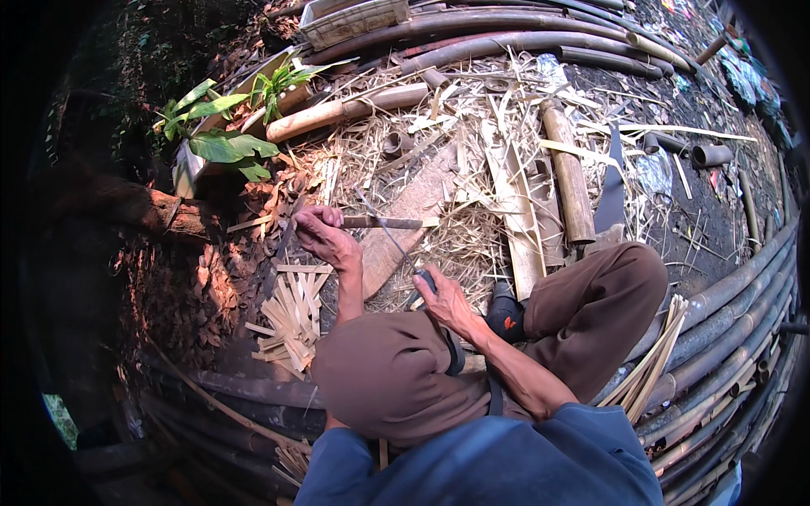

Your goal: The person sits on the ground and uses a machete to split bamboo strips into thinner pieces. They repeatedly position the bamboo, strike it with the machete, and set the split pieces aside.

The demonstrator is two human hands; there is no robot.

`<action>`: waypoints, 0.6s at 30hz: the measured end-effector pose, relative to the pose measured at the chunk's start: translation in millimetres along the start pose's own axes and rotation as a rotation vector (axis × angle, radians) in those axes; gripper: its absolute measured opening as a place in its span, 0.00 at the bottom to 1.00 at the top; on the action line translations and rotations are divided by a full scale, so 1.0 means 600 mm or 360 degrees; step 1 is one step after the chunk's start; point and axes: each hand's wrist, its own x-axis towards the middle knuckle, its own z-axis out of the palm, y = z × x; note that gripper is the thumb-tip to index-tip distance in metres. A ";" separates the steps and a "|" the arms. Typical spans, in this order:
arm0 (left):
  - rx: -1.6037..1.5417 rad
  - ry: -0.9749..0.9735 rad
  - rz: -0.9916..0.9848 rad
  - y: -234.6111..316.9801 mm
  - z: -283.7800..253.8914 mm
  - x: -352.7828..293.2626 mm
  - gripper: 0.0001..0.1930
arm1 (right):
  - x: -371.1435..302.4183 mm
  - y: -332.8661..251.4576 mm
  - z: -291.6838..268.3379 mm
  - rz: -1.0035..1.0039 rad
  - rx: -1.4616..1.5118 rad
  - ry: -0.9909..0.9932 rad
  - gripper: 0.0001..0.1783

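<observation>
My left hand (pixel 329 238) is closed on one end of a short bamboo strip (pixel 396 223), brown along its length and pale at the far right tip. In my right hand (pixel 450 302) is the dark handle of a knife (pixel 396 243). Its thin blade slants up and left and crosses the strip near its middle; whether the edge bites in cannot be made out. Beneath both hands lies a flat wooden board (pixel 411 196) among shavings. Close below my left hand is a pile of pale split bamboo strips (pixel 295 322).
Bamboo shavings (pixel 460 244) cover the ground ahead. Split bamboo (pixel 516 215), a thick bamboo piece (pixel 567 169) and a broad dark blade (pixel 611 190) lie right of the board. Bamboo poles (pixel 717 312) are stacked at my right. A plastic crate (pixel 350 23) stands far ahead.
</observation>
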 end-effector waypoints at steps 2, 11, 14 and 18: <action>0.0037 0.0022 -0.0009 -0.002 0.001 -0.007 0.27 | 0.011 0.023 0.003 0.0035 -0.0066 0.0071 0.23; 0.0160 -0.0149 0.0028 0.004 0.012 -0.004 0.27 | 0.025 0.162 -0.006 0.0310 -0.0224 0.0242 0.27; -0.0308 -0.0037 -0.0158 0.005 0.036 -0.002 0.28 | 0.030 0.179 -0.022 0.0344 -0.0212 0.0309 0.27; -0.0288 0.0136 -0.0196 -0.003 0.022 0.032 0.23 | 0.024 0.094 0.001 0.0170 -0.0086 0.0238 0.21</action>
